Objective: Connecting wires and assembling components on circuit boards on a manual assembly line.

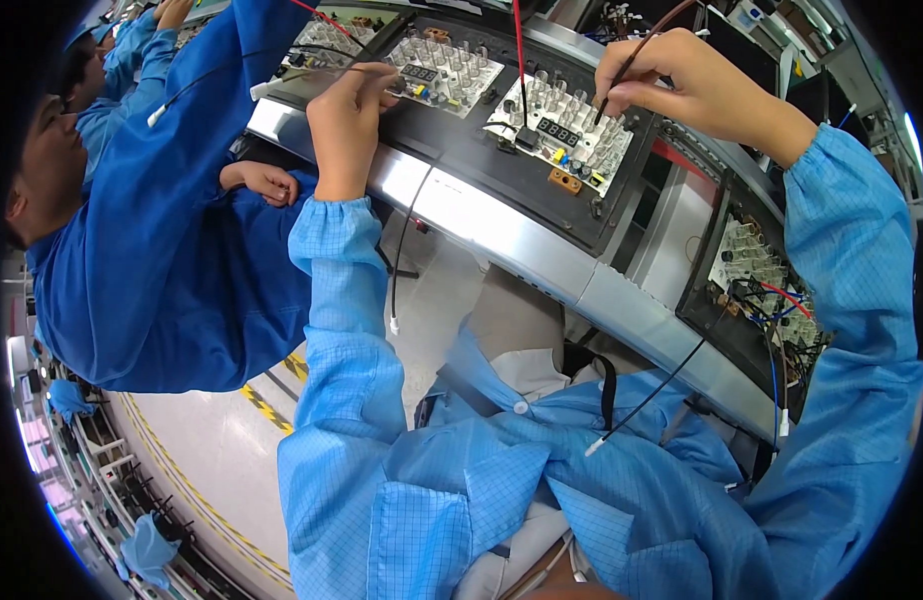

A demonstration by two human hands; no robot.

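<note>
Hands at work over two circuit boards. Right hand [672, 88]: thumb and fingers pinched closed on a dark lead [643, 46], its tip directed at the far end of the right-hand board [584, 152]; contact cannot be confirmed. Left hand [346, 118]: fingers curled beside the left-hand board [444, 74]; whether anything is gripped cannot be told. Both boards rest on dark carrier plates along the metal-edged worktop [502, 230]. Step in hand, by inference: placing or probing with the lead among the upright clear parts. A next move would call for steady fingertip aim, clear of neighbouring components. Markings: each board bears a four-digit display; small print on the worktop's edge is illegible, and no brand is discernible.
</note>
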